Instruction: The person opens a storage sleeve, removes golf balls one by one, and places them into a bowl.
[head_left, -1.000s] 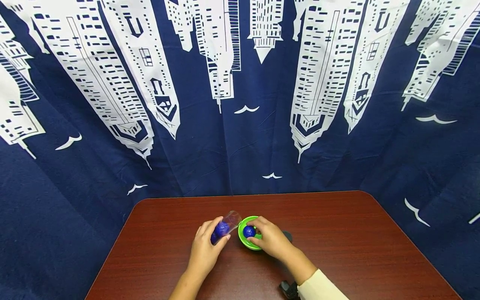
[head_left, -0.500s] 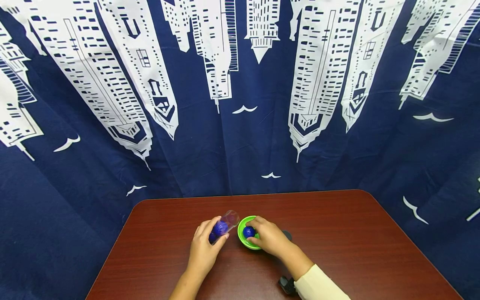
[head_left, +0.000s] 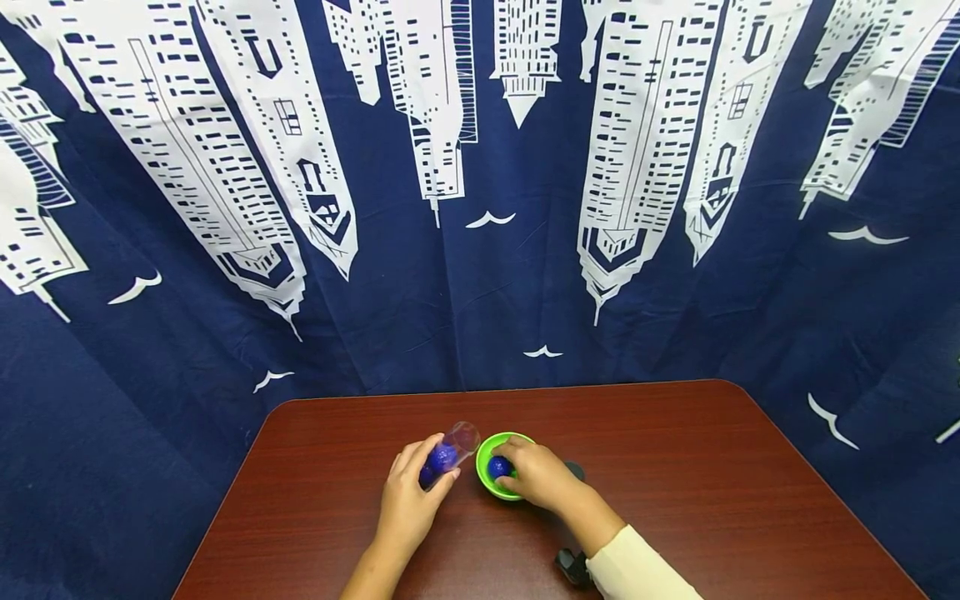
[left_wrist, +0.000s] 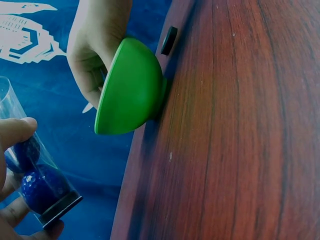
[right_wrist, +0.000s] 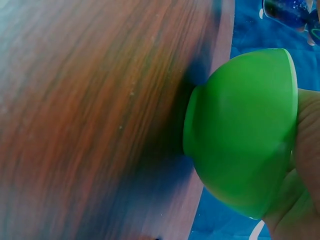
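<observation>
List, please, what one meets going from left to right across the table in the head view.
Left hand → clear tube with blue balls → green bowl → blue ball in the bowl → right hand → small dark round object behind the right hand.

Two bare hands show in the head view, with no rings, gloves or bands on either. The left hand (head_left: 408,500) leads back to a forearm that is uncovered all the way to the frame's edge at about 7 o'clock. The right hand (head_left: 543,479) ends in a cream-coloured long sleeve (head_left: 637,575), smooth and plain, its cuff sitting just past the wrist, at about 5 o'clock.
</observation>
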